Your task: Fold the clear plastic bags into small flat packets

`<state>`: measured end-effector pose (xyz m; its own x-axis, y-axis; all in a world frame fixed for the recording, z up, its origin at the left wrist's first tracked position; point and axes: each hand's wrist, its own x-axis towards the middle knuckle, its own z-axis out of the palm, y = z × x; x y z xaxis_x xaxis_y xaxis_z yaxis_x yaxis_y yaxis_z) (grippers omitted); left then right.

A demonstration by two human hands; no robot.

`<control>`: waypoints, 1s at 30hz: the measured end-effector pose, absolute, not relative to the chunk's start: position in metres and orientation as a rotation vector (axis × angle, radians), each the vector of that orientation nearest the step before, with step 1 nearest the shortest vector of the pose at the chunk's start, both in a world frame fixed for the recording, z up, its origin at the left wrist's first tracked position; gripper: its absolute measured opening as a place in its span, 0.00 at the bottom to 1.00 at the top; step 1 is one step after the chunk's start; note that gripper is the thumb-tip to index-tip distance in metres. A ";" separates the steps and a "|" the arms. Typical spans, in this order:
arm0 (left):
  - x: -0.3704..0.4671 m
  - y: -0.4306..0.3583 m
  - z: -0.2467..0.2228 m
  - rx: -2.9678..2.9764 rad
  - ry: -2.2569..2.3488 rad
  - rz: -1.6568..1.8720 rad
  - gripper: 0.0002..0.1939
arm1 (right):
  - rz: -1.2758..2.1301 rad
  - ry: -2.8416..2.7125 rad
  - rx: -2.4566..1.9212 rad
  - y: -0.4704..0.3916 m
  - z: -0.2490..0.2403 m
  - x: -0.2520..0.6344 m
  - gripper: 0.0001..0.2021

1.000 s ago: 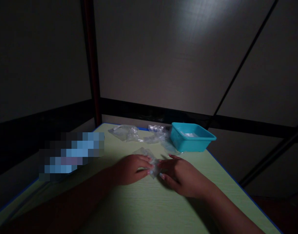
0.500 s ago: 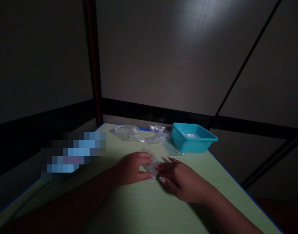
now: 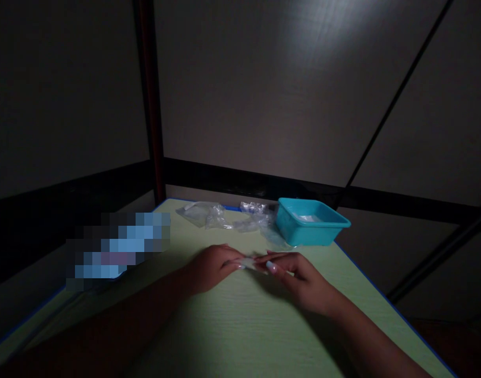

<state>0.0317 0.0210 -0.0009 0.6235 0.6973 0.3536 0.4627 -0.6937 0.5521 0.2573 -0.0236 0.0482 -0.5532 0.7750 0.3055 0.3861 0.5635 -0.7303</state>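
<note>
Both hands meet over the middle of the pale green table. Between them is a small, translucent whitish plastic piece, folded or seen nearly edge-on. My left hand pinches its left end between thumb and fingers. At its right end, my right hand grips it with thumb and fingertips. The fingers partly hide the piece, and its exact shape is blurred.
A turquoise basket with clear plastic inside stands at the back right. Crumpled clear bags lie along the back edge, some against the basket. A pixelated blue area covers something at the left. Dark wall panels rise behind.
The translucent piece, earlier spread flatter near the table, is now gripped edge-on between both hands. My right hand has turned and closed on it; my left fingers have come together.
</note>
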 end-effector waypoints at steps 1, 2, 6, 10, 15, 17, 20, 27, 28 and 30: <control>0.032 0.021 0.000 2.375 0.962 0.787 0.10 | 0.878 -2.074 -0.954 -0.020 0.046 0.260 0.17; 0.032 0.021 0.001 2.304 0.994 0.795 0.12 | 0.948 -1.984 -0.970 -0.016 0.045 0.263 0.17; 0.034 0.023 -0.002 1.930 0.976 0.839 0.14 | 1.177 -1.649 -0.911 -0.004 0.043 0.269 0.17; 0.039 0.023 -0.002 1.568 0.843 0.865 0.16 | 1.313 -1.368 -0.879 -0.001 0.044 0.268 0.15; 0.041 0.018 0.006 1.286 0.767 0.803 0.21 | 1.366 -1.177 -0.919 0.001 0.045 0.268 0.15; 0.042 0.017 0.008 1.279 0.796 0.823 0.22 | 1.392 -1.138 -0.982 0.004 0.044 0.268 0.15; 0.041 0.018 0.008 1.455 0.957 0.937 0.21 | 1.389 -1.109 -1.128 0.008 0.040 0.269 0.15; 0.036 0.017 0.005 2.020 1.268 1.046 0.11 | 1.343 -1.190 -1.351 0.010 0.029 0.266 0.16; 0.036 0.016 0.005 2.124 1.280 1.069 0.10 | 1.334 -1.206 -1.364 0.010 0.028 0.265 0.16; 0.036 0.014 0.006 2.310 1.216 1.093 0.09 | 1.309 -1.245 -1.385 0.010 0.026 0.264 0.16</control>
<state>0.0358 0.0137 0.0065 0.3485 0.8028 0.4837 0.5659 -0.5916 0.5742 0.2645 0.0102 0.0263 -0.0384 0.9862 -0.1608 0.1111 -0.1557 -0.9815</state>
